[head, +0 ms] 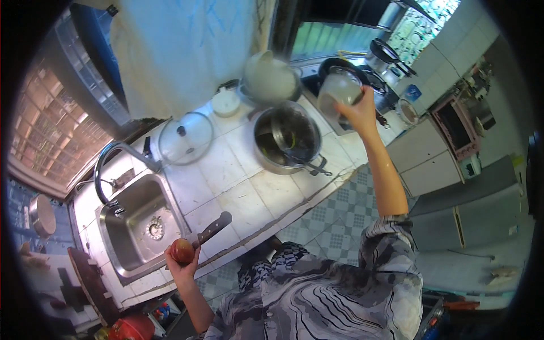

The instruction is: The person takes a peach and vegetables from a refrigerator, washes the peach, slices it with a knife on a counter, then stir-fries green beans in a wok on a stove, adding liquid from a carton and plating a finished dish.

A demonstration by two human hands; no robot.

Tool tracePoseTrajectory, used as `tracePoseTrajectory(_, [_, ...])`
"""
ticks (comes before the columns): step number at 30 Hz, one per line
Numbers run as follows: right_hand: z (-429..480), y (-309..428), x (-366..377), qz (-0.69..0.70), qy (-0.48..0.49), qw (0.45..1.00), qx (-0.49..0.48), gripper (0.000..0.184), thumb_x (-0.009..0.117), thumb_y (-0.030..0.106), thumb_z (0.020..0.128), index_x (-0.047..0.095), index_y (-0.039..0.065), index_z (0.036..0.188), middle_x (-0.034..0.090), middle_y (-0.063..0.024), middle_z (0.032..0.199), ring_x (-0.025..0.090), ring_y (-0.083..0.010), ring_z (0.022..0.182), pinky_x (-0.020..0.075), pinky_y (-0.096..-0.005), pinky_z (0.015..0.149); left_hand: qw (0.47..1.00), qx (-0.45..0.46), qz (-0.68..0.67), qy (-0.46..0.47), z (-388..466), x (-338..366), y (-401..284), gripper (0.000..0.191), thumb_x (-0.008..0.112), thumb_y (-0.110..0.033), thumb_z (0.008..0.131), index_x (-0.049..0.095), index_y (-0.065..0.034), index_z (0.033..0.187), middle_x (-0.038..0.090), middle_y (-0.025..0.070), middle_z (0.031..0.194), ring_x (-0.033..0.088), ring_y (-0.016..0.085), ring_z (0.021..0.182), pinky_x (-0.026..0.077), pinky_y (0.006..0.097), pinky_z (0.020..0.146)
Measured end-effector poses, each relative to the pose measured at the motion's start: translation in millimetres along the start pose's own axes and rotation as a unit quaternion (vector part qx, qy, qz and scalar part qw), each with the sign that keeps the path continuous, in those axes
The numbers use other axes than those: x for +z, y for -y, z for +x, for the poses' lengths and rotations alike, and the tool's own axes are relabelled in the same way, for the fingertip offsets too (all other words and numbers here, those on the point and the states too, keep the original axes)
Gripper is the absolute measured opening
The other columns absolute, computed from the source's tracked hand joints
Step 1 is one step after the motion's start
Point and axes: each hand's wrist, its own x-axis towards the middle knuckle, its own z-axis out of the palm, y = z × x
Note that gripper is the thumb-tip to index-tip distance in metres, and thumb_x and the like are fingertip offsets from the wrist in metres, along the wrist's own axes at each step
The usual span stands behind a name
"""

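My left hand [183,270] cups a round red fruit, which looks like an apple [182,250], over the counter at the sink's front corner. Just beside it lies a kitchen knife [215,227] with a dark riveted handle; its blade is mostly hidden behind the hand and fruit. On the far side, my right hand [361,111] grips a whitish translucent container [340,90], held tilted near the stove [384,95]. A large metal pot [287,163] stands on the tiled counter between the hands, with a strainer or ladle [308,162] resting in it.
The steel sink [142,250] has a curved faucet [102,161] over it. Behind lie a glass lid [185,144], a small white lidded container [225,103] and a large pale bowl or lid [272,78]. The white tiled counter [242,199] ends in a front edge by my body.
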Motion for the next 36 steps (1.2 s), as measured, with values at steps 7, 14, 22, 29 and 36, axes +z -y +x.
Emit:
tracePoseTrajectory(7, [-117,-102,-13,-0.252,0.106,0.962,-0.004,0.059,0.072,0.014,0.053,0.039,0.002,0.1,0.053,-0.0168,0.087,0.054,-0.035,0.082,0.0445,-0.0389,0.069,0.996,-0.071,0.04,0.042,-7,24,54,0.045,0.059,-0.033,0.069,0.05,-0.0086,0.107,0.05,0.0129,0.109,0.047,0.032,0.104,0.038,0.0511,0.091])
tracePoseTrajectory(14, [-171,-215,21,-0.34,0.146,0.914,-0.169,0.03,0.058,0.006,0.064,0.048,0.004,0.092,0.05,-0.0112,0.085,0.051,-0.0274,0.077,0.0419,-0.0381,0.064,0.993,-0.062,0.078,0.066,-42,46,131,0.039,0.051,-0.034,0.073,0.054,-0.0066,0.101,0.054,0.0113,0.104,0.049,0.032,0.102,0.037,0.0525,0.09])
tracePoseTrajectory(22, [-150,-266,-3,-0.245,0.142,0.933,-0.221,0.014,0.051,0.009,0.072,0.05,0.005,0.085,0.048,-0.0086,0.078,0.051,-0.0241,0.074,0.0411,-0.0348,0.063,0.993,-0.023,0.069,0.091,-68,52,242,0.039,0.053,-0.036,0.073,0.055,-0.008,0.1,0.056,0.01,0.105,0.05,0.028,0.102,0.035,0.0546,0.091])
tracePoseTrajectory(29, [-131,-304,-17,-0.249,0.165,0.891,-0.342,0.02,0.052,0.012,0.069,0.048,0.006,0.087,0.046,-0.0055,0.078,0.049,-0.0192,0.074,0.0419,-0.0291,0.063,0.992,-0.039,0.074,0.091,-73,62,310,0.039,0.052,-0.036,0.073,0.054,-0.0091,0.102,0.056,0.0099,0.106,0.05,0.028,0.102,0.034,0.0547,0.092])
tracePoseTrajectory(36, [-149,-299,-2,-0.211,0.152,0.906,-0.335,0.021,0.049,0.012,0.074,0.048,0.004,0.093,0.048,-0.0068,0.079,0.05,-0.0203,0.074,0.0424,-0.0306,0.063,0.988,-0.055,0.119,0.076,-89,84,353,0.039,0.049,-0.035,0.075,0.054,-0.0086,0.103,0.056,0.008,0.105,0.049,0.028,0.101,0.034,0.0554,0.091])
